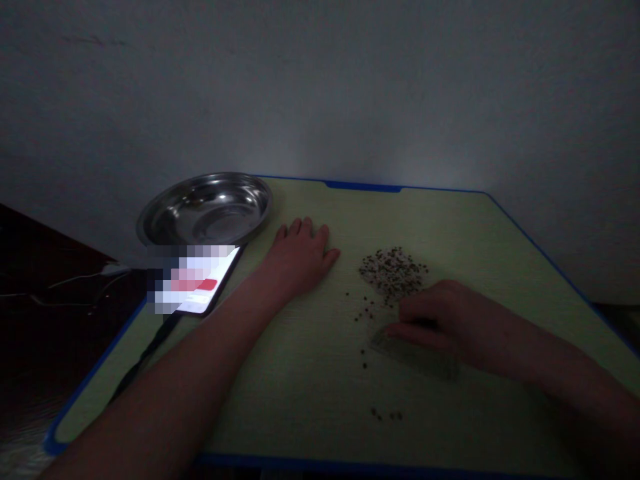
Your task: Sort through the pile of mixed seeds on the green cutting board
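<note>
Dark and pale bits are seen mixed in the pile (pixel 393 270) on the table (pixel 310 407), beside the right hand (pixel 445 310). Only a few dark bits (pixel 365 365) are scattered apart, toward the near edge, so by far the larger share is judged to be left unseparated. The left hand (pixel 300 257) is laid palm down, fingers spread, with nothing held. The right hand's fingers are partly curled over a clear thing (pixel 420 360); whether it is gripped cannot be told, as it is blurred. The bowl (pixel 225 223) and lit phone (pixel 200 300) are set at the left.
</note>
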The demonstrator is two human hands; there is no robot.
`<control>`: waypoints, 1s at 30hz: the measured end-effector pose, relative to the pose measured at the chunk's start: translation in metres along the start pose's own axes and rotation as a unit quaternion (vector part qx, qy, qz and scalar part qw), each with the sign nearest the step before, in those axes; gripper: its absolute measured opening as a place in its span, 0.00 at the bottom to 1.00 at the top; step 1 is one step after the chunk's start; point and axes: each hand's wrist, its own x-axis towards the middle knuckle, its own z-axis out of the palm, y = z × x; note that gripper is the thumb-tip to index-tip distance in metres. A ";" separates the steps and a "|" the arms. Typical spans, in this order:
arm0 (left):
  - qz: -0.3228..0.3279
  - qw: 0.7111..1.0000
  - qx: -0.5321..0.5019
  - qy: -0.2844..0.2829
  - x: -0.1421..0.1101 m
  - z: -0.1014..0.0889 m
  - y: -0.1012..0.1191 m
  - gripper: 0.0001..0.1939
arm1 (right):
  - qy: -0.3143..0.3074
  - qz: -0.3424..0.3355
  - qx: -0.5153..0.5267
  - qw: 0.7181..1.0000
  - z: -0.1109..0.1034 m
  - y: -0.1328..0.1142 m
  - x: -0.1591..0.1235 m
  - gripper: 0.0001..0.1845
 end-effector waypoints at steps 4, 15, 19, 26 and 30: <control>-0.002 1.000 -0.003 0.001 0.000 0.001 0.000 0.25 | -0.007 -0.010 0.025 1.000 -0.001 -0.003 0.000 0.23; -0.003 1.000 -0.009 -0.006 0.000 0.000 0.000 0.27 | -0.001 0.003 0.018 1.000 0.001 0.000 0.000 0.22; 0.000 1.000 -0.010 0.004 0.000 0.001 0.000 0.26 | -0.005 -0.001 0.034 0.999 0.001 -0.003 0.000 0.22; -0.005 1.000 -0.007 -0.002 -0.001 0.000 0.001 0.26 | 0.001 0.002 0.019 1.000 0.002 -0.002 0.003 0.22; -0.006 1.000 -0.008 0.001 -0.001 0.001 0.001 0.26 | 0.016 0.020 0.015 1.000 -0.001 0.003 0.003 0.22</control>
